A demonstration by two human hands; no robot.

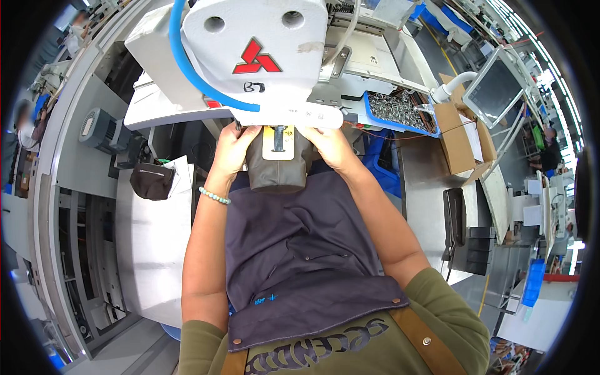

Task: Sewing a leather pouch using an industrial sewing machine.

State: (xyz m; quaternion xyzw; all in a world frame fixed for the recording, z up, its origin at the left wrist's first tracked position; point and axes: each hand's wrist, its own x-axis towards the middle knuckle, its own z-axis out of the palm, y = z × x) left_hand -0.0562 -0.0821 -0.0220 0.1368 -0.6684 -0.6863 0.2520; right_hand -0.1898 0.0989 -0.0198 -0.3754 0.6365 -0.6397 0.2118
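Note:
A dark grey-brown pouch (278, 176) sits in front of me, its upper end beneath the white head of a sewing machine (294, 69). On top of the pouch lies a small yellow and white plate (269, 154) with a dark piece in its middle slot. My left hand (232, 149) is closed on the pouch's left side, thumb near the machine's lower edge. On the opposite side my right hand (332, 149) grips the pouch, its fingertips partly hidden under the machine. A beaded bracelet (214, 195) circles my left wrist.
To the left, a dark zipped pouch (152, 181) and white paper lie on a metal table (150, 250). A blue tray (370, 112) of metal rings, a cardboard box (451, 140) and a screen (494, 87) stand at right. Dark pieces (480, 250) lie nearer. A blue hose (177, 50) crosses the machine.

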